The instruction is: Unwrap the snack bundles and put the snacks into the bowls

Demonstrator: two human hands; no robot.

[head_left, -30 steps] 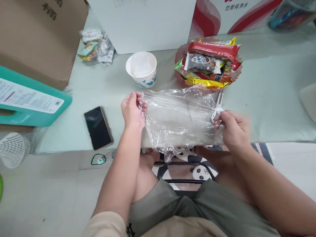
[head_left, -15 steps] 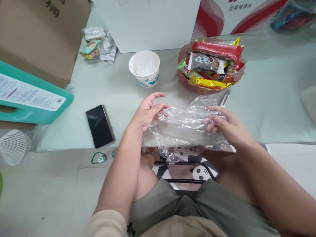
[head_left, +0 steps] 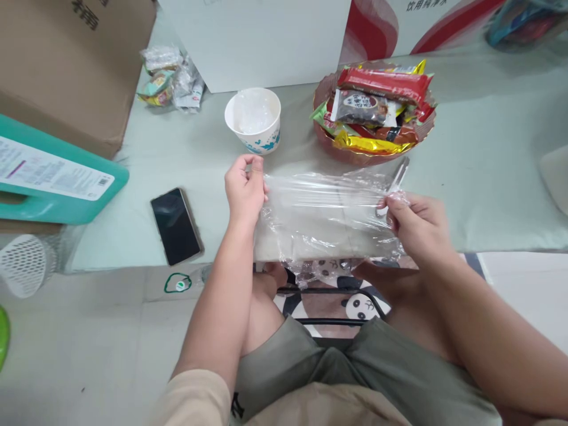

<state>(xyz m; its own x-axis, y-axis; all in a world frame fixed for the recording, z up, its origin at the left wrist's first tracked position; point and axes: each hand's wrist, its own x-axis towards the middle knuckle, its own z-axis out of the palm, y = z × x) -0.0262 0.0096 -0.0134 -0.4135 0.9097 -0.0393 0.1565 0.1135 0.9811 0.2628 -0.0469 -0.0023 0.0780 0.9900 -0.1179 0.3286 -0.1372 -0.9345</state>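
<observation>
Lying on the surface (head_left: 479, 177) at nine o'clock from your left hand (head_left: 244, 189) is a dark phone (head_left: 176, 226). That hand pinches the left edge of the clear plastic bag (head_left: 323, 216), with a paper cup (head_left: 253, 121) at its twelve o'clock. The bag stretches flat over the surface's near edge, a snack dish (head_left: 373, 109) at its one o'clock. Your right hand (head_left: 417, 228), well apart from the left, pinches the bag's right edge.

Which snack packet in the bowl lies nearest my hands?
The gold packet, along the near rim of the bowl; the red packet and the dark-printed white packet lie farther back.
</observation>
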